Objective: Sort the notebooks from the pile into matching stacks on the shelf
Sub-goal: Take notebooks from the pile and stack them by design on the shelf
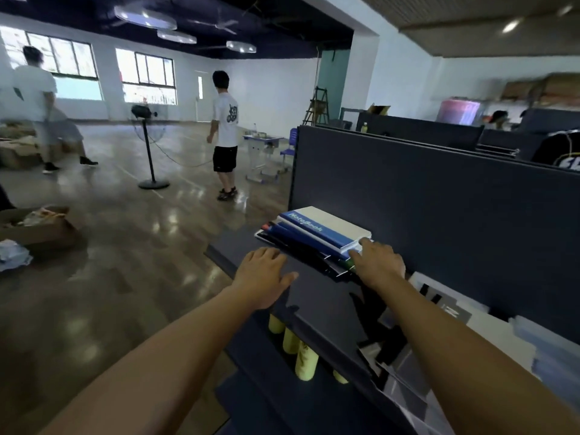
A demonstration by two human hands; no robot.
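A pile of several notebooks (301, 246) lies on the dark shelf top (314, 296) against a dark partition. The top notebook (326, 226) is white with a blue band reading "Notebook"; darker blue, black and green covers stick out below it. My left hand (262, 274) hovers just left of the pile, fingers relaxed and empty. My right hand (376, 262) reaches the pile's near right corner, its fingertips touching the edges of the top notebooks. Whether those fingers curl round any cover is hidden.
The dark partition (439, 221) walls off the shelf behind. Yellow-green bottles (303, 356) stand on a lower level under the shelf top. White papers and boxes (445, 309) lie to the right. A cardboard box (40, 227), a standing fan (147, 146) and two people occupy the floor left.
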